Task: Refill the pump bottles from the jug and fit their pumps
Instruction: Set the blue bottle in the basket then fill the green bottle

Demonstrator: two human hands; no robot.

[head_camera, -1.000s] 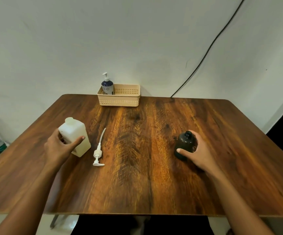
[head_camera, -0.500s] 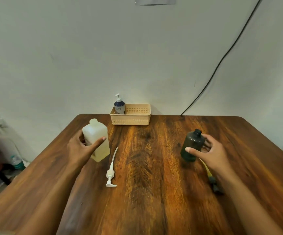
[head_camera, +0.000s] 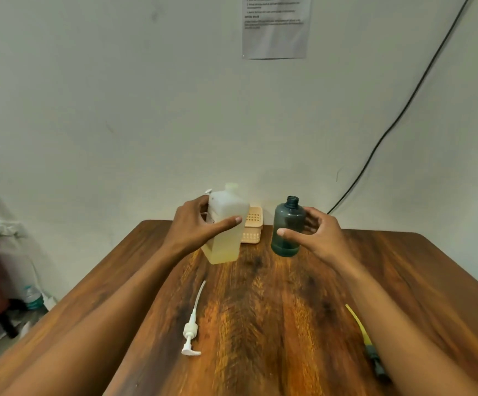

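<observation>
Head view: both arms reached forward over the desk (head_camera: 260, 310), one hand on each container.
Change: a second earlier the jug (head_camera: 227, 207) and the bottle (head_camera: 287, 221) sat well apart on the left and right of the desk. By this moment they had been brought near each other in front of the basket (head_camera: 253, 224). Both looked raised off the wood, though that could not be told for certain.
Meaning: this read as lining up for a pour. No liquid was passing yet.
Left hand (head_camera: 194, 227): gripped the jug, with the thumb across its front face and the fingers behind.
Right hand (head_camera: 317, 232): curled round the bottle, with the thumb on the front and the fingers at the back.
Jug: translucent white and slightly tilted, with pale yellow liquid in its lower part. Whether its top was capped could not be told.
Bottle: dark teal and upright, its neck open and no pump fitted. It looked mostly empty, and a darker band at the base may have been a little liquid.
Basket: beige, at the desk's far edge and half hidden behind the jug, so its contents were not visible.
White pump (head_camera: 191, 330): lay loose on the desk between the forearms.
Dark pump (head_camera: 359, 324): yellow-tubed, lay just beside the right forearm, partly covered by it.
</observation>
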